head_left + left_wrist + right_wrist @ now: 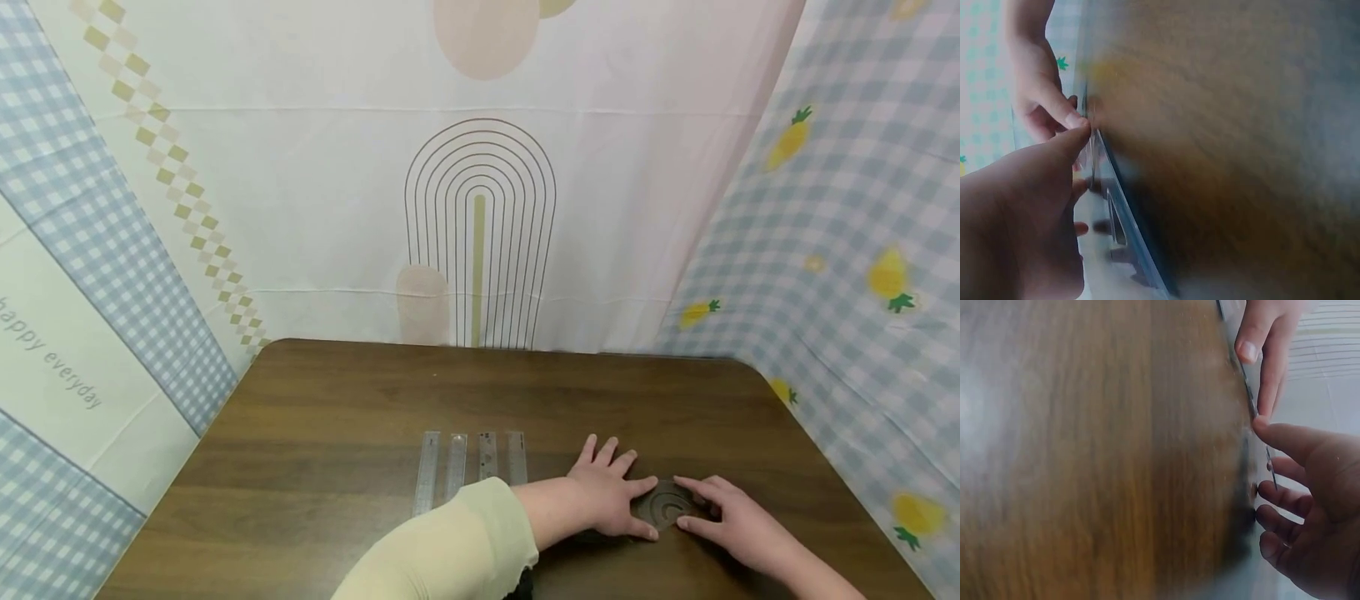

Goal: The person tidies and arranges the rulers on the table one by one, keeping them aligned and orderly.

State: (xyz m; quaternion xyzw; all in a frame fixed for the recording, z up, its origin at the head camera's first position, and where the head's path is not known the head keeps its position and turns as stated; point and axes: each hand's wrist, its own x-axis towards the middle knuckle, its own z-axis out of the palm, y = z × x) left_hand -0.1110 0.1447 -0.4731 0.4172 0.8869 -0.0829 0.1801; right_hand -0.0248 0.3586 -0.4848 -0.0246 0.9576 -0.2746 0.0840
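Observation:
A clear plastic protractor (664,505) with curved cut-outs is between the two hands on the right of the table. At its left side, the left hand (609,498) touches it with thumb and forefinger, the other fingers spread flat. The right hand (731,518) pinches its right side, thumb at the near edge and forefinger at the far one. In the right wrist view the protractor shows edge-on as a thin line by the right thumb (1291,439). Near the left hand, the left wrist view shows a clear plastic piece (1138,250) with a cut-out, partly hidden.
Several rulers lie side by side left of the left hand, among them a left one (427,473) and a right one (517,458); the left sleeve (442,546) covers their near ends. The brown wooden table (322,417) meets a hanging cloth (315,208) at the back.

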